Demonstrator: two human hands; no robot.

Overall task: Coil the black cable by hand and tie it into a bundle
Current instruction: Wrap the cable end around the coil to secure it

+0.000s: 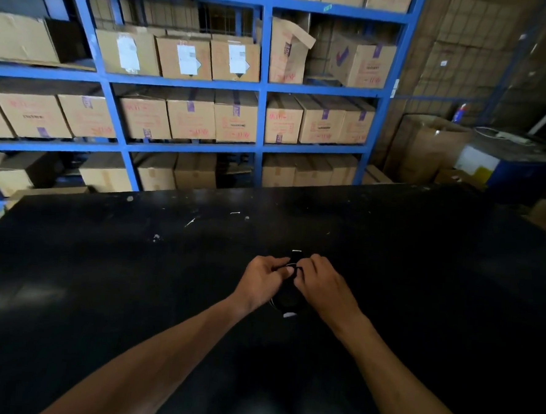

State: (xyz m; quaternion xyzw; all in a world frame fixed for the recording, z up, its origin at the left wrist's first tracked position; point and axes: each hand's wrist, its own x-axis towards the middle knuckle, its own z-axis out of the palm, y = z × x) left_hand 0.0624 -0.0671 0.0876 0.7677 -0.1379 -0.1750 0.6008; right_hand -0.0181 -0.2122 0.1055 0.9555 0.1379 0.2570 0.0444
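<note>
Both hands, left hand [265,278] and right hand [320,281], have their fingers pinched tight on the cable [288,299], already coiled above the table [101,276]; the tying looks unfinished.

Black table [100,292] in front of me, scuffed, with small white specks at its far side. Behind the table: blue shelving rack [263,87], several tiers packed with cardboard boxes [191,115]. Right of the rack: taller stacked cartons [466,58], an open box [429,146] and a blue bin [519,177].
</note>
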